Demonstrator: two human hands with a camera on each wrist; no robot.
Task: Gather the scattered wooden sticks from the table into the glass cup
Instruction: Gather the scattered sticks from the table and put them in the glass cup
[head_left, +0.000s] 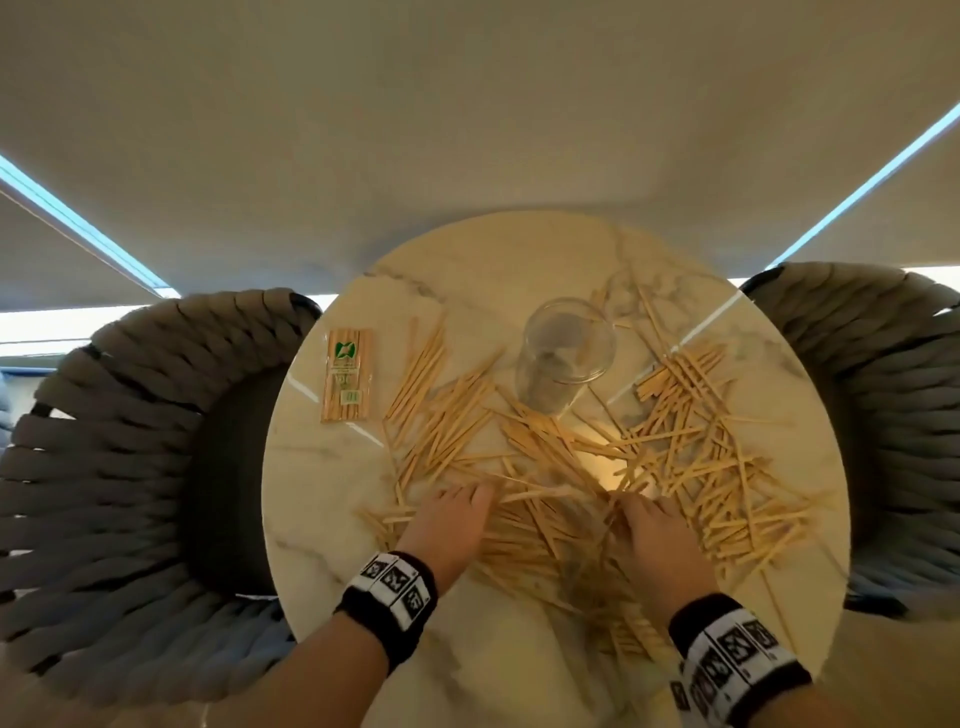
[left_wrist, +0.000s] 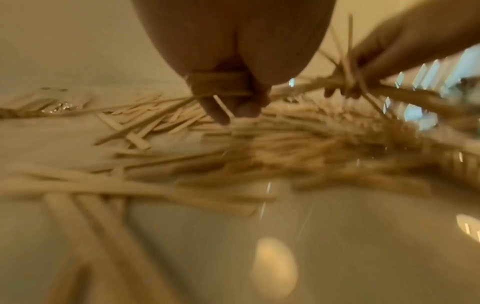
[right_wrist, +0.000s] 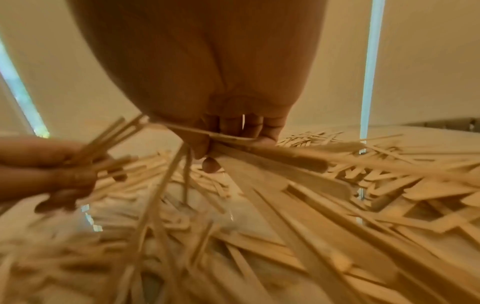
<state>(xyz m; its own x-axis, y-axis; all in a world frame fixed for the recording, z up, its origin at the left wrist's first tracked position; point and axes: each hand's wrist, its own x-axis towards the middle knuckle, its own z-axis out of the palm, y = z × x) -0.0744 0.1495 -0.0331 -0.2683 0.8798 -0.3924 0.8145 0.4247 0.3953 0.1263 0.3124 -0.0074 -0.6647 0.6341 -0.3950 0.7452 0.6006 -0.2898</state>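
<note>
Pale wooden sticks (head_left: 675, 447) lie scattered over most of the round marble table (head_left: 467, 270). An empty clear glass cup (head_left: 563, 358) stands upright behind the pile, at the middle of the table. My left hand (head_left: 457, 514) reaches into the near part of the pile, its curled fingers (left_wrist: 233, 102) gripping a small bundle of sticks (left_wrist: 221, 84). My right hand (head_left: 649, 525) is a little to its right, fingers (right_wrist: 249, 131) curled round several sticks (right_wrist: 272, 162) that fan out sideways. Both hands sit low over the tabletop, well short of the cup.
A sealed packet of sticks (head_left: 349, 382) lies at the table's left side. Two woven grey chairs flank the table, one on the left (head_left: 104, 441) and one on the right (head_left: 893, 389). More loose sticks (right_wrist: 376, 216) cover the surface under and right of my right hand.
</note>
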